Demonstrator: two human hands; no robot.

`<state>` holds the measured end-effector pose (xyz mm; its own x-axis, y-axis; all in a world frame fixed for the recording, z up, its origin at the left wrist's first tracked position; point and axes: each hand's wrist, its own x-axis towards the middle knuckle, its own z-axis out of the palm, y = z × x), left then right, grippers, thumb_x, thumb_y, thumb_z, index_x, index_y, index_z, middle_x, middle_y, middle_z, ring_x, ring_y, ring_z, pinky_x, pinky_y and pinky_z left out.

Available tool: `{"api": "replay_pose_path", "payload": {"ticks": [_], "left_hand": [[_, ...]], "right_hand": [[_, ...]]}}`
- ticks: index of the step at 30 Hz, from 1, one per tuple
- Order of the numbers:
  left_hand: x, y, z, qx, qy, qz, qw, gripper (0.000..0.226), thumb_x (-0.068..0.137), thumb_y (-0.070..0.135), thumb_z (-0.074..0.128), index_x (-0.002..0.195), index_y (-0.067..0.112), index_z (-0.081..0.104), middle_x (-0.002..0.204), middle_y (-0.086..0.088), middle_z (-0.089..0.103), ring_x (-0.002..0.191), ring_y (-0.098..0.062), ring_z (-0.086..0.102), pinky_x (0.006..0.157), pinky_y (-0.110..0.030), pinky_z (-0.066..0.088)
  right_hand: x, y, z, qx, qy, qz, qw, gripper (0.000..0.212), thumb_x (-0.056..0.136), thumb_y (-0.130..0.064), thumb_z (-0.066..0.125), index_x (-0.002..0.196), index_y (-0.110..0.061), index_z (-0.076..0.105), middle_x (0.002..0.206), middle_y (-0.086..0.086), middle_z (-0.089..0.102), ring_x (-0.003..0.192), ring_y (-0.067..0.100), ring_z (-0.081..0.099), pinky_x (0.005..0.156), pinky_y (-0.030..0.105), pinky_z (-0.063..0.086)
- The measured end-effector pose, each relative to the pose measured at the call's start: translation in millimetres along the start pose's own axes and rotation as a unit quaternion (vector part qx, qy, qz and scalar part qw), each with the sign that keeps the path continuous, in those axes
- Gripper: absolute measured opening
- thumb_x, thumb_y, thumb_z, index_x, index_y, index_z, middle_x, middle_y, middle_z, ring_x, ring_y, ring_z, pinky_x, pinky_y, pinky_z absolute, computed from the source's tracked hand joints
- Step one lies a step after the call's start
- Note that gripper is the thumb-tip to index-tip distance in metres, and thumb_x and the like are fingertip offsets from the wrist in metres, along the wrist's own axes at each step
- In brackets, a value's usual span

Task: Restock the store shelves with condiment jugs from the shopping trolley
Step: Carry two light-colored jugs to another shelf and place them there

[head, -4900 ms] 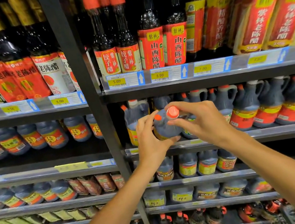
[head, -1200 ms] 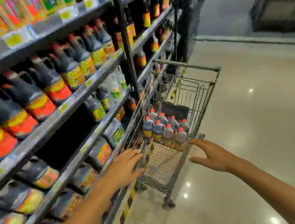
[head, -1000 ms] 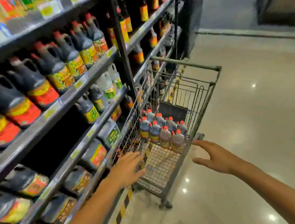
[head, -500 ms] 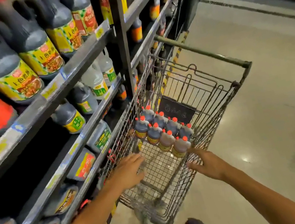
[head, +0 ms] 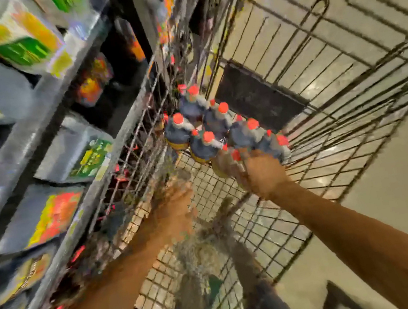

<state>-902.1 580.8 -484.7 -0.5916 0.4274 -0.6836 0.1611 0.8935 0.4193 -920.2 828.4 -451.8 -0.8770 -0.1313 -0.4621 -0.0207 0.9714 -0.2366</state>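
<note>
Both hands reach into the trolley: the left hand is too blurred to tell its state; the right hand touches the nearest jug, grip unclear. Red-capped jugs cluster at the trolley's far end, shelves alongside.

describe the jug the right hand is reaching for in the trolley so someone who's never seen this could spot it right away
Start at the wire trolley parked beside the shelves, then find the cluster of dark red-capped jugs on its mesh floor. The one you want sits at the cluster's near right corner. Unlike its neighbours, it has the right hand on it; blur hides the grip.
</note>
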Motion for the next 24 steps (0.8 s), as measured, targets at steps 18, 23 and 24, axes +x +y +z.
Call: {"api": "replay_pose_path", "payload": {"ticks": [18,23,24], "left_hand": [[32,4,18,-0.195,-0.009,-0.025,0.981,0.078,0.089,0.028,0.074,0.154,0.030,0.032,0.156,0.009,0.034,0.139,-0.017,0.040,0.109,-0.032,0.039],[25,14,-9,-0.374,-0.048,-0.014,0.926,0.113,0.061,0.010,0.094,0.152,0.028,0.030,0.159,0.003,0.031,0.143,-0.018,0.035,0.117,-0.038,0.036],[24,12,-9,-0.386,-0.056,0.007,0.921,0.103,0.064,0.013,0.092,0.148,0.031,0.035,0.154,0.001,0.039,0.137,-0.019,0.043,0.112,-0.036,0.044]], "right_hand": [[19,8,19,-0.026,-0.027,-0.008,0.999,0.042,0.099,-0.034,0.053,0.130,-0.009,0.041,0.111,0.015,0.069,0.101,0.040,0.066,0.071,0.040,0.043],[6,0,-28,0.127,-0.062,-0.110,0.984,0.034,0.097,-0.039,0.059,0.114,-0.010,0.056,0.096,0.011,0.069,0.089,0.034,0.065,0.074,0.043,0.050],[7,-4,-36,0.153,-0.075,-0.124,0.978,0.033,0.096,-0.042,0.061,0.107,-0.010,0.059,0.089,0.009,0.068,0.083,0.030,0.064,0.074,0.044,0.050]]}}
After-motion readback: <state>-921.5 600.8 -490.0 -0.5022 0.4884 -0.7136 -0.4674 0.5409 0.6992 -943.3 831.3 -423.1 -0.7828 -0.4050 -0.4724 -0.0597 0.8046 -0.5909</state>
